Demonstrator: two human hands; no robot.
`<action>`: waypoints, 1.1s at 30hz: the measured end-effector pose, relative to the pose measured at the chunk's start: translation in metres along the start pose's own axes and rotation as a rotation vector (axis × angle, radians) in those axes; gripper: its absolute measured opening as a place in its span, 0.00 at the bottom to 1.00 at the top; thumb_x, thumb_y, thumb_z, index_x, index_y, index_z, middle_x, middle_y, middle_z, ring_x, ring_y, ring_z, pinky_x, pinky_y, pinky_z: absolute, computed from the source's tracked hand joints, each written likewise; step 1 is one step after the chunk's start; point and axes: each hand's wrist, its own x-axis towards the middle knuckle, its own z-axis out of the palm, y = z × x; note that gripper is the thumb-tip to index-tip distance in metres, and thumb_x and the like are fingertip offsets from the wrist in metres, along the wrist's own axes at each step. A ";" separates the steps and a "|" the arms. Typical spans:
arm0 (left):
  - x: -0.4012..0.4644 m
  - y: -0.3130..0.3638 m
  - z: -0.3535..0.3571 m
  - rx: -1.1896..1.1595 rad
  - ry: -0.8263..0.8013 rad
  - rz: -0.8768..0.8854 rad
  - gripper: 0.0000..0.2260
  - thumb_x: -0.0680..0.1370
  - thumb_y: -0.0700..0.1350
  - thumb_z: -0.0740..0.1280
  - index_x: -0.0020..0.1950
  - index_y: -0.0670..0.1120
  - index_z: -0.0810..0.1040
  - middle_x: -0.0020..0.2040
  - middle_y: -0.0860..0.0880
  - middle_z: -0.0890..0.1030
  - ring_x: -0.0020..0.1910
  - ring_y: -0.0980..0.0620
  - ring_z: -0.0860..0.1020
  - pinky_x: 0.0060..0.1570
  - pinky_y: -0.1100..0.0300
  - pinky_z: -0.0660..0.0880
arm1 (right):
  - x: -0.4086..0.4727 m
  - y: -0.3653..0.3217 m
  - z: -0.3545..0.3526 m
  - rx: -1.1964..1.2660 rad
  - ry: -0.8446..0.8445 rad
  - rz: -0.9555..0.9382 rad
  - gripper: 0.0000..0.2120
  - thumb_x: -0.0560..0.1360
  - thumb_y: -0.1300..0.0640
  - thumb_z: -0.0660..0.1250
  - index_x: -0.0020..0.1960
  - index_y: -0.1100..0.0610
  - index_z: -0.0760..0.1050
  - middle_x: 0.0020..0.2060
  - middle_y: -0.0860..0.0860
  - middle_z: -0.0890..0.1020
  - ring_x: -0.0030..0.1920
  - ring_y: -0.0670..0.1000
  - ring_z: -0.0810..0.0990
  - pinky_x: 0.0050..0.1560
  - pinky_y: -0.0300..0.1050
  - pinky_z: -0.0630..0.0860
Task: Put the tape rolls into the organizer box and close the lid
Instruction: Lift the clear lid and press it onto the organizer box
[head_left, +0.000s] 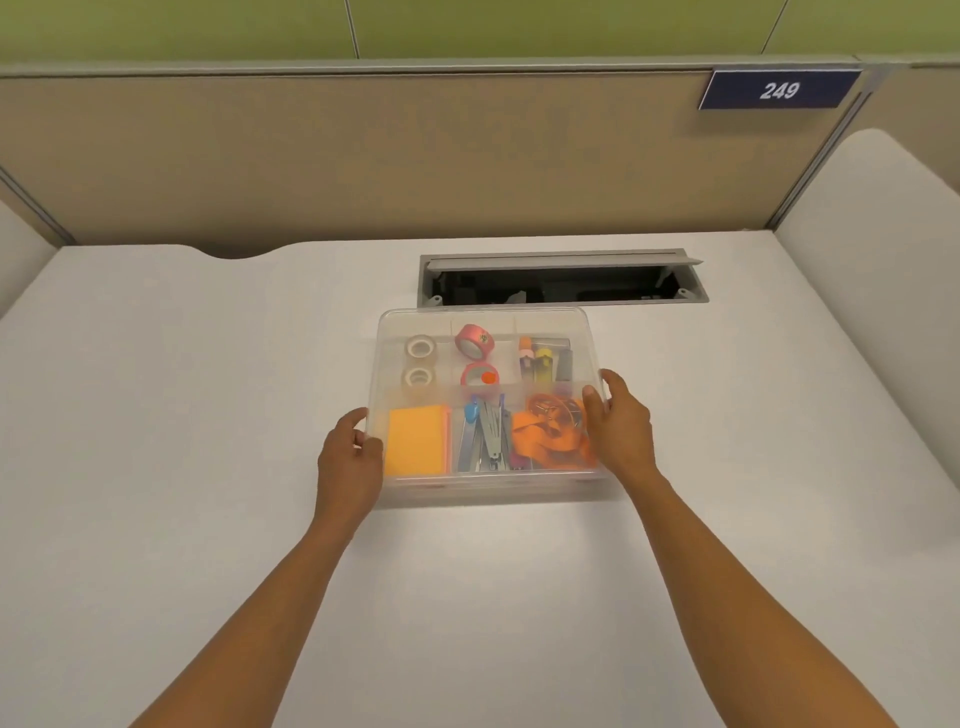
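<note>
A clear plastic organizer box (488, 491) stands on the white desk with its translucent lid (485, 322) lying over the top. Through the lid I see two clear tape rolls (420, 361) in the far left compartment and two pink tape rolls (475, 356) in the far middle one. My left hand (350, 462) grips the lid's near left edge, thumb on top. At the right edge, my right hand (618, 421) holds the lid with its fingers curled over the rim.
The box also holds orange sticky notes (415, 441), staplers (488, 434), orange clips (553, 431) and markers (543, 361). An open cable hatch (561, 278) is set in the desk just behind the box. A beige partition (363, 156) bounds the desk's far side.
</note>
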 end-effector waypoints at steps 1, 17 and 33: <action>-0.001 0.001 0.004 0.049 0.006 0.022 0.18 0.78 0.41 0.56 0.69 0.49 0.69 0.52 0.46 0.76 0.49 0.47 0.77 0.45 0.54 0.74 | 0.001 0.001 0.000 -0.033 -0.013 -0.003 0.22 0.81 0.46 0.55 0.72 0.54 0.64 0.56 0.59 0.81 0.54 0.60 0.80 0.56 0.54 0.75; 0.010 0.003 0.002 0.508 0.034 0.064 0.21 0.77 0.49 0.56 0.70 0.47 0.67 0.63 0.44 0.76 0.55 0.38 0.76 0.49 0.49 0.69 | 0.013 0.008 0.007 -0.304 -0.088 0.040 0.24 0.81 0.43 0.46 0.76 0.46 0.53 0.53 0.59 0.80 0.44 0.57 0.76 0.46 0.51 0.72; 0.109 0.052 0.039 0.733 -0.092 0.353 0.36 0.76 0.68 0.48 0.78 0.47 0.53 0.80 0.49 0.54 0.77 0.45 0.57 0.70 0.41 0.62 | 0.089 -0.020 0.029 -0.438 -0.156 -0.312 0.36 0.76 0.32 0.46 0.77 0.51 0.51 0.78 0.50 0.51 0.77 0.52 0.47 0.72 0.49 0.46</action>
